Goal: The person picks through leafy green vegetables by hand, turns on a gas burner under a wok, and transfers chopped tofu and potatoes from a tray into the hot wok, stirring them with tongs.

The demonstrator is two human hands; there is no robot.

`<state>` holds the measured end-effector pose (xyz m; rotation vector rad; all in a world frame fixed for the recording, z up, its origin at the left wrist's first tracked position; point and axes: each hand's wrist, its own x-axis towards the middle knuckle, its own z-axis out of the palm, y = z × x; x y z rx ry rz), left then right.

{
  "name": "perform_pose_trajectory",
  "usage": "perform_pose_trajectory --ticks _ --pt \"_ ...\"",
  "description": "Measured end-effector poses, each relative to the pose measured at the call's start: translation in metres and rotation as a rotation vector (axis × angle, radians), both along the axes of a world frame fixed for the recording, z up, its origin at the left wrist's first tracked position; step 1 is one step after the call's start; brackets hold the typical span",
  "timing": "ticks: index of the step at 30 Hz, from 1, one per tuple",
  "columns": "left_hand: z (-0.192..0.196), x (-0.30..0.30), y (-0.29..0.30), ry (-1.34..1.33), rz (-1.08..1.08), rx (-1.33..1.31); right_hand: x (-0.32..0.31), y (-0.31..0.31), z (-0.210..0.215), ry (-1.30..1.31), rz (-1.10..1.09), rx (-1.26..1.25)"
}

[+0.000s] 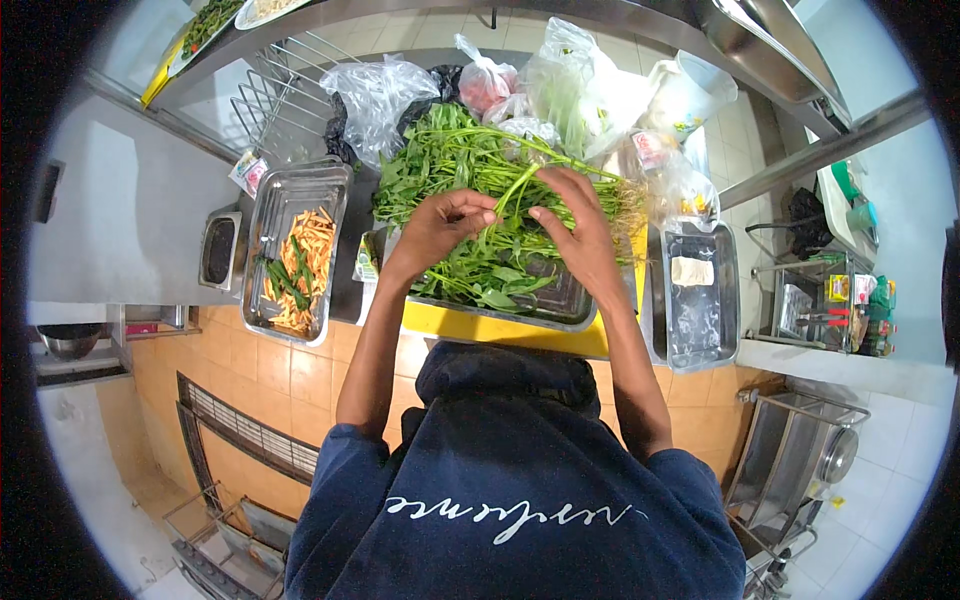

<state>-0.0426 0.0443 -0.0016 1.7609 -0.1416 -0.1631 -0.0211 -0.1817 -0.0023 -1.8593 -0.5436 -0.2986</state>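
My left hand (pixel 445 228) pinches a pale green stem (pixel 518 190) of leafy greens, thumb against fingers. My right hand (pixel 580 222) curves round the upper end of the same stem, fingers bent over it. Both hands are above a big heap of long-stemmed leafy greens (pixel 440 150), which look like water spinach, with brownish roots (pixel 630 210) at the right end. Under the near leaves shows a metal tray (pixel 560 318), resting on a yellow board (pixel 470 328).
Left stands a metal tray (pixel 262 305) with orange strips (pixel 312 250) and green pieces. At right, another metal tray (pixel 708 335) holds a pale block (pixel 692 271). Clear plastic bags (pixel 380 95) line the back of the table. A metal shelf edge (pixel 480 18) crosses above.
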Motion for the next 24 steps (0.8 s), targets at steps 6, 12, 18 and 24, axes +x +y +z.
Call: perform_pose_trajectory --ticks 6,12,18,24 --pt "-0.001 -0.005 0.0 0.094 -0.091 0.015 0.001 0.002 -0.006 0.157 0.074 0.184" --pt "0.002 -0.01 0.0 0.08 -0.149 0.057 -0.002 -0.003 -0.021 0.298 0.047 0.182" --pt "-0.008 -0.009 0.005 0.011 -0.154 0.166 -0.007 -0.013 -0.034 0.383 0.039 0.101" --pt "-0.001 -0.015 -0.004 -0.009 -0.158 0.185 -0.016 -0.006 -0.024 -0.025 0.103 -0.284"
